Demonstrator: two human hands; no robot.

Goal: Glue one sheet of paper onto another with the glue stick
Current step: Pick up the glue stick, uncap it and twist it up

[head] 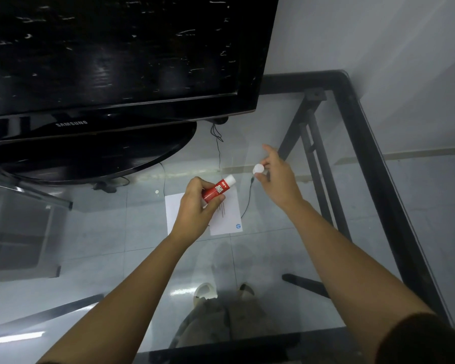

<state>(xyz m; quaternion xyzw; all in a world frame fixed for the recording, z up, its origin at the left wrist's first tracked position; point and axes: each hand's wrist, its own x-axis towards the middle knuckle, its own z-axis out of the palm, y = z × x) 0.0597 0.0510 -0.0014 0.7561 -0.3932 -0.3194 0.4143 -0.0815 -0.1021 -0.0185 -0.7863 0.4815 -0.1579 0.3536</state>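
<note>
My left hand point(197, 206) grips a red glue stick point(216, 191) with a white tip that points up and to the right. It hovers over white paper point(227, 216) lying on the glass table; the hand covers the paper's middle, so I cannot tell how the sheets lie. The visible right part carries printed lines and a small blue logo. My right hand point(279, 177) is apart to the right, pinching the round white cap point(258, 169) between thumb and fingers, with the index finger raised.
A black television point(116, 61) on an oval stand point(90, 158) fills the far left. The glass table point(313, 258) has a black frame point(378, 158) along its right and near edges. A thin black cable point(248, 195) runs beside the paper. My feet show through the glass.
</note>
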